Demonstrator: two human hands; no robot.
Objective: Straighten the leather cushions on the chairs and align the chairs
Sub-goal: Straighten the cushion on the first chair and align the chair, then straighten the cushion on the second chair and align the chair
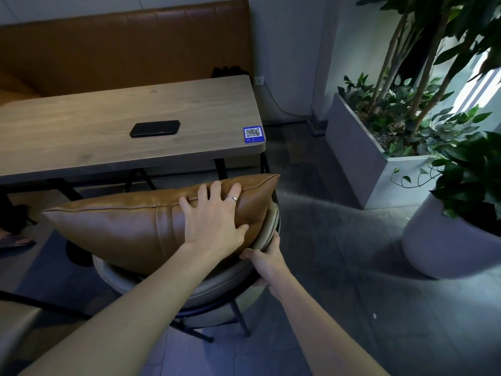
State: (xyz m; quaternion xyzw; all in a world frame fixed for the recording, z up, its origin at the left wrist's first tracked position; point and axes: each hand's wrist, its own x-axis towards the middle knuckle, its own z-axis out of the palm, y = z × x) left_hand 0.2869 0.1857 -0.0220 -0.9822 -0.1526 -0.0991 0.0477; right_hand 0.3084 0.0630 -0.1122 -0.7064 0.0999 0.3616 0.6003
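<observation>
A brown leather cushion (122, 226) lies across a round grey chair (217, 286) with a black metal frame, just in front of the wooden table. My left hand (214, 215) rests on the cushion's right end, fingers spread over its top seam and thumb pressed into its side. My right hand (267, 260) grips the chair's padded backrest rim at the right, fingers curled around the edge. The chair's seat is hidden under the cushion.
The wooden table (81, 126) holds a black phone (154, 128) and a blue QR sticker (254, 134). A brown leather bench (122, 50) runs behind it. A grey planter (360, 153) and a round white pot (444, 245) stand at the right. Another seat's edge (16, 321) shows at the lower left.
</observation>
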